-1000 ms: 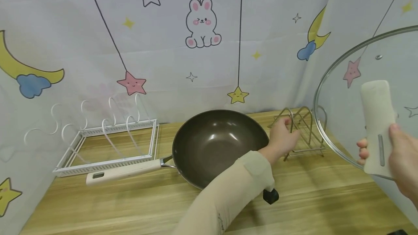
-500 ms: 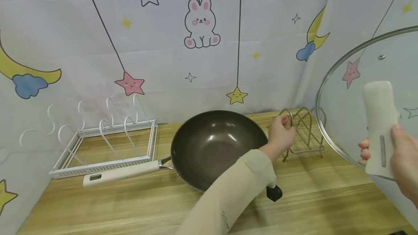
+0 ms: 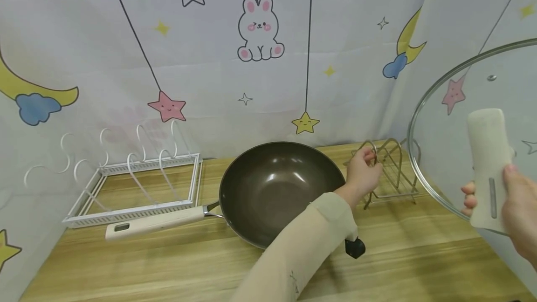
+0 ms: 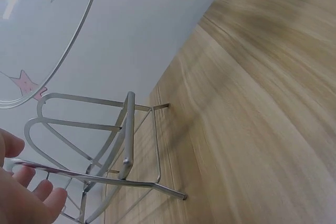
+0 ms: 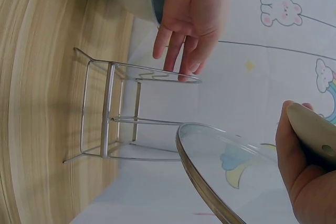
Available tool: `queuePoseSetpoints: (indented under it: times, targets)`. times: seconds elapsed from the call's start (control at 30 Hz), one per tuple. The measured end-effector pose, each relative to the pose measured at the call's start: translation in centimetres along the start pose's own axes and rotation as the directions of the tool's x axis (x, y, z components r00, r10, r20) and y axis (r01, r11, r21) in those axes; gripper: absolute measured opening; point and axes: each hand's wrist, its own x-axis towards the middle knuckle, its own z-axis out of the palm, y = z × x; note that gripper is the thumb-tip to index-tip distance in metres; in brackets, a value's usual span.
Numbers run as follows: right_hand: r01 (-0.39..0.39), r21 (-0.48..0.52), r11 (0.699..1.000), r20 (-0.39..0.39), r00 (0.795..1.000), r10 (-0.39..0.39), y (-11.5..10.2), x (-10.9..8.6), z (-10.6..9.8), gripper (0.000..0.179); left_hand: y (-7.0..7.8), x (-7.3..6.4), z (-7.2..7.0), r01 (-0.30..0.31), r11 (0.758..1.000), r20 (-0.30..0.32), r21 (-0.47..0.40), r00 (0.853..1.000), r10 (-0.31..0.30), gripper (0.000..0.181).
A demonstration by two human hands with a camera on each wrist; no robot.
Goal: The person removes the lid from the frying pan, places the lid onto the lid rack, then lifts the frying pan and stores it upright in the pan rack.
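Observation:
My left hand [image 3: 364, 171] reaches past the wok and pinches the nearest upright loop of a metal wire rack [image 3: 394, 195]. In the left wrist view, the thumb and fingers [image 4: 43, 190] lie on either side of the loop's wire. My right hand [image 3: 522, 204] grips the cream handle [image 3: 486, 167] of a large glass pot lid [image 3: 444, 153], held up on its side above the table at the right. A dark wok [image 3: 281, 190] with a long cream handle [image 3: 159, 223] sits mid-table, its near right part hidden by my left sleeve.
A white rack [image 3: 126, 211] with tall curved dividers stands at the back left, behind the wok handle. A patterned curtain [image 3: 218, 59] hangs behind the wood-grain table [image 3: 168, 269]. The lid's rim overlaps the wire rack's right side in the head view.
My left hand has stayed at the wire rack, its fingers drawing in closer round the loop. The lid has shifted very slightly right and down. The wok and white rack stand as before.

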Motion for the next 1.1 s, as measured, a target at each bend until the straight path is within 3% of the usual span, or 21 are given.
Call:
queuePoseSetpoints:
  times: [0.23,0.5,0.8,1.1]
  targets:
    - [0.031,-0.036,0.999,-0.007,0.999,-0.031,0.3,0.0,-0.2,0.031,-0.2,0.4,0.6,0.051,0.999,-0.012,-0.014,0.999,-0.051,0.029]
    - [0.018,-0.106,0.994,0.004,1.0,-0.018,0.1,-0.2,0.1,0.031,-0.1,0.9,1.1,0.082,0.997,-0.073,0.009,0.994,-0.082,0.01]
    - [-0.008,-0.171,0.985,-0.015,1.0,0.006,-0.1,-0.2,0.5,0.036,0.1,1.5,0.8,0.1,0.995,-0.101,-0.014,0.99,-0.1,0.01]
    - [-0.026,-0.123,0.992,0.012,1.0,0.028,0.4,-0.2,-0.2,0.031,1.1,2.2,0.3,0.172,0.985,-0.106,0.005,0.98,-0.17,0.008]
